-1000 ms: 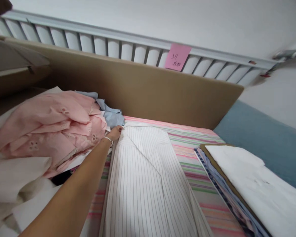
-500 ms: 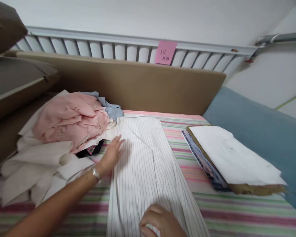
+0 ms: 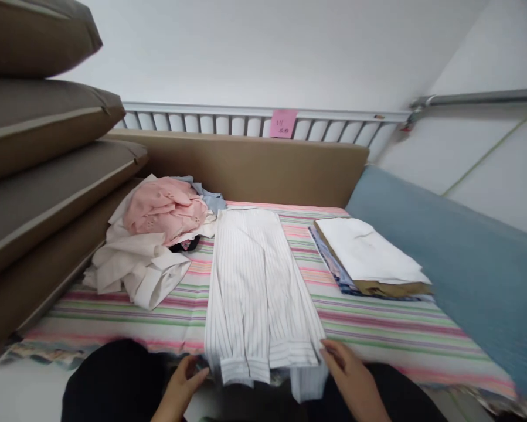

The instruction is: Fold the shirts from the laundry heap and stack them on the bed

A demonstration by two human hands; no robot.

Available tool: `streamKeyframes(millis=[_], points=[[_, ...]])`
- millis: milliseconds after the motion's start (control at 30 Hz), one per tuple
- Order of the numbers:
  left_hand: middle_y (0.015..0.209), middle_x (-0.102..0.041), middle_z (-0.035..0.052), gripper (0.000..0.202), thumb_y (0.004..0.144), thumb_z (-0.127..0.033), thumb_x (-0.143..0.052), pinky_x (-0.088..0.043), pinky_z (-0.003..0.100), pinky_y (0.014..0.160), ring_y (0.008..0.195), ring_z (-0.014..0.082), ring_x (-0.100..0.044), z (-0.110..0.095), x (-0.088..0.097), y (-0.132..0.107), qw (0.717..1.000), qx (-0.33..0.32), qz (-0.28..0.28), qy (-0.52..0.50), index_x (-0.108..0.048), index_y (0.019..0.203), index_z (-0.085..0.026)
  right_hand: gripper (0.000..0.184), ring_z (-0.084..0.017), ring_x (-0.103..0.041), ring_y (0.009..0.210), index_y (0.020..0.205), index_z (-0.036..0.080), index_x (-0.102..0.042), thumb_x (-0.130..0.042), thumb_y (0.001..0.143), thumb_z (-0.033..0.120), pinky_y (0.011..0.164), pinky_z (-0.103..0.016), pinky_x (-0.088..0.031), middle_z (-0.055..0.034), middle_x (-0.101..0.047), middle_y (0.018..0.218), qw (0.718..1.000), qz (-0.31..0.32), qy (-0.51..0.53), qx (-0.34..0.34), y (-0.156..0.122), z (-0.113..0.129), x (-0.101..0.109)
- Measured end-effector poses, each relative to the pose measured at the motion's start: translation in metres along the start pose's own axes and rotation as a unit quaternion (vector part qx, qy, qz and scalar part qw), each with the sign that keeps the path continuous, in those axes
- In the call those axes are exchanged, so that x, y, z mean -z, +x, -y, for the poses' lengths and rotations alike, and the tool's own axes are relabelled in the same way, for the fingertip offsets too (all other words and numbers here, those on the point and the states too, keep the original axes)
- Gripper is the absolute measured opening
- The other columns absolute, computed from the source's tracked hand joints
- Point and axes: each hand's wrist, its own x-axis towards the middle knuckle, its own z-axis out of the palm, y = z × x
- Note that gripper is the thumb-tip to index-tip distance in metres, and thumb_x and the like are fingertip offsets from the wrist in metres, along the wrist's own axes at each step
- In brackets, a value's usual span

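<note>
- Nearest, the left hand (image 3: pixel 180 387) sits beside the lower left corner of the white pinstriped garment (image 3: pixel 245 275), thumb and fingers parted, nothing visible between them.
- Opposite, the right hand (image 3: pixel 353 375) meets the garment's lower right edge; with the blur, I cannot tell whether its fingers pinch the cloth or only touch it.
- Between the hands, the garment stretches lengthwise over the striped sheet (image 3: pixel 195 293). It is already narrow and fairly flat, yet its near end is uneven: the cuffs (image 3: pixel 293 354) lie at the sheet's edge and some cloth hangs past it. No crosswise fold shows.
- Farther right, the stack of folded clothes (image 3: pixel 377 264) looks done: flat layers, with an olive piece (image 3: pixel 388 288) under the white top one.
- Farther left, much is still unfolded: crumpled white cloth (image 3: pixel 133 266) in front, a pink eyelet garment (image 3: pixel 170 202) behind it, and light-blue cloth (image 3: pixel 213 200) farthest back.
</note>
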Motion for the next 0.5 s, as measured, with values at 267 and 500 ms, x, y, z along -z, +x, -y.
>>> streamKeyframes(millis=[267, 500], points=[[0.097, -0.072, 0.0121, 0.063, 0.049, -0.057, -0.077, -0.045, 0.041, 0.096, 0.101, 0.0315, -0.063, -0.011, -0.044, -0.018, 0.977, 0.017, 0.188, -0.097, -0.070, 0.094, -0.014, 0.039, -0.028, -0.064, 0.082, 0.067, 0.021, -0.058, -0.062, 0.048, 0.055, 0.070, -0.035, -0.051, -0.0048, -0.067, 0.071, 0.979, -0.023, 0.132, -0.151, 0.004, -0.049, -0.005], [0.102, -0.071, 0.0131, 0.056, 0.061, -0.048, -0.075, -0.046, 0.040, 0.096, 0.100, 0.0296, -0.064, -0.013, -0.049, -0.033, 0.947, 0.040, 0.242, -0.207, -0.066, 0.103, -0.012, 0.050, -0.030, -0.066, 0.082, 0.071, 0.020, -0.065, -0.070, 0.043, 0.061, 0.072, -0.039, -0.051, -0.0053, -0.068, 0.069, 0.925, 0.083, 0.287, -0.235, -0.019, -0.059, -0.046]])
